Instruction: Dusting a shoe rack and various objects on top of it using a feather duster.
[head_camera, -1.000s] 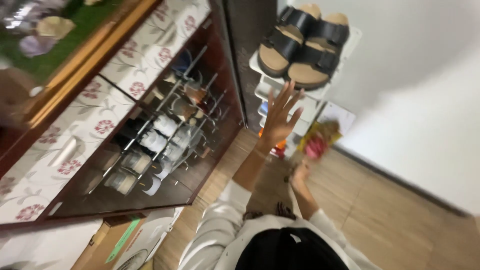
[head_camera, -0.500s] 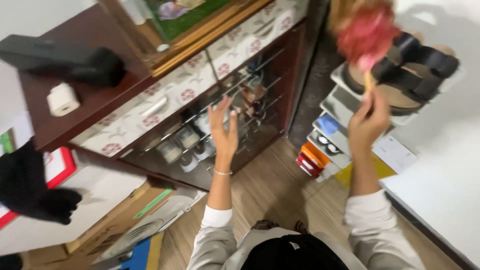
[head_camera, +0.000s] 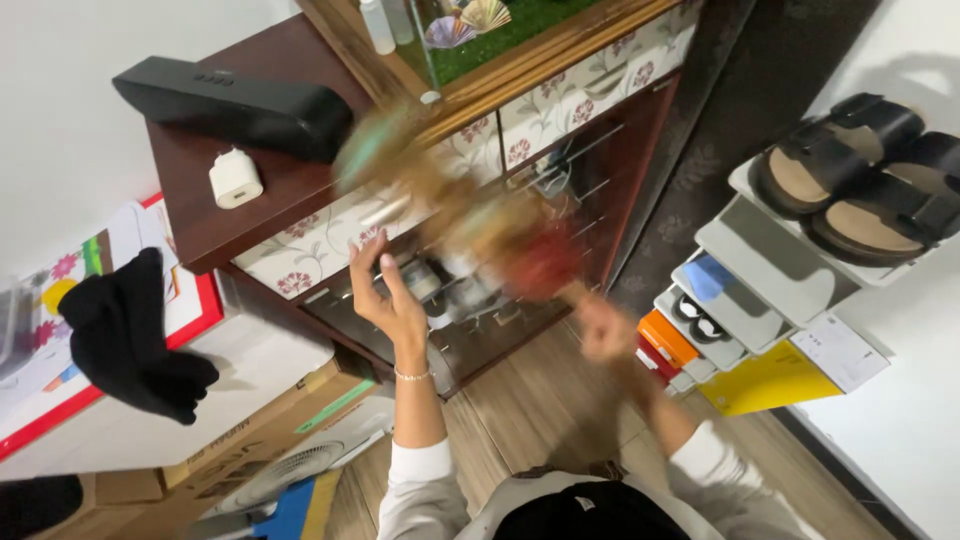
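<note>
Head view: my right hand (head_camera: 606, 328) is clenched on the feather duster (head_camera: 470, 205), a blur across the shoe cabinet (head_camera: 590, 150), left hand (head_camera: 385, 295) open and empty beside it, and a wild sweep could knock the white charger (head_camera: 235, 178) off.

A black bar-shaped speaker (head_camera: 235, 104) and a white charger plug (head_camera: 236, 178) are carried by the dark wooden cabinet top (head_camera: 200, 215); black sandals (head_camera: 860, 180) are borne by the white rack (head_camera: 775, 262) (top tier).
</note>
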